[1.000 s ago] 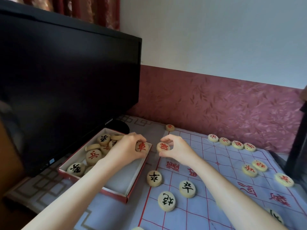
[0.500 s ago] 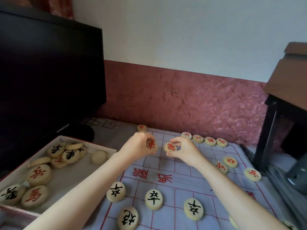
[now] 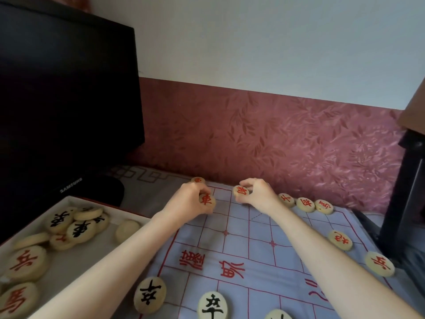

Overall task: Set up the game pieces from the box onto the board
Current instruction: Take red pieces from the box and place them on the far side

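While both hands sit at frame centre, I see my left hand (image 3: pixel 192 199) pinching a red-marked piece (image 3: pixel 206 200) and my right hand (image 3: pixel 257 194) pinching another red piece (image 3: pixel 240 191), over the board (image 3: pixel 241 229). More pieces lie in the box (image 3: pixel 76 259), lower left.

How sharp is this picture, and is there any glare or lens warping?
Head view: soft daylight, no glare on the dark monitor; mild blur on the pieces in the box; wide-angle bending shows in the forearms and board edges.
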The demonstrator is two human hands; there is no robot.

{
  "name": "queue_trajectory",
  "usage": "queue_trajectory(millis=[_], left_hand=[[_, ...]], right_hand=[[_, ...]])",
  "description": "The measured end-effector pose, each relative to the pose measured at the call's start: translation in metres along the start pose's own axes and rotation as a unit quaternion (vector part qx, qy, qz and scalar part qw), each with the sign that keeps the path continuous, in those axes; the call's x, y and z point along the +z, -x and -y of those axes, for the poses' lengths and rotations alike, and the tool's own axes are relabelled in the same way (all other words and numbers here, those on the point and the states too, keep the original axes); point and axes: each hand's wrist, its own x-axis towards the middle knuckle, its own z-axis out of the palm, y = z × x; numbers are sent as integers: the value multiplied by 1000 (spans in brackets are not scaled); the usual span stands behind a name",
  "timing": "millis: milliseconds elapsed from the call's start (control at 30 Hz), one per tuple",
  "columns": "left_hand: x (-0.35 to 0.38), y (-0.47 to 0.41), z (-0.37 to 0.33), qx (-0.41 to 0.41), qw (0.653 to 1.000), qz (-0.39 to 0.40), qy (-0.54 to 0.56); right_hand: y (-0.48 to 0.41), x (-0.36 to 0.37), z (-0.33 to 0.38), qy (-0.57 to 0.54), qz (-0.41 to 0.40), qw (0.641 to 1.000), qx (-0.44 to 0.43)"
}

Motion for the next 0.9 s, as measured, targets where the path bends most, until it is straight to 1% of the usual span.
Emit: queue_trajectory(millis=[167, 300, 400, 700, 900], left_hand=[[-3, -5, 6, -4, 1000, 3, -2], [-3, -6, 8, -2, 1000, 2, -1], [-2, -6, 9, -6, 1000, 9, 5], [-2, -3, 10, 0, 1000, 10, 10], [-4, -7, -4, 25, 999, 3, 21]], right_hand=[[-30, 12, 1, 11, -2, 1000, -4], [-42, 21, -2, 35, -16, 999, 13], [-46, 25, -5, 26, -21, 999, 17], [-38, 28, -6, 63, -44, 997, -17], [-15, 4, -17, 44, -71, 996, -30]])
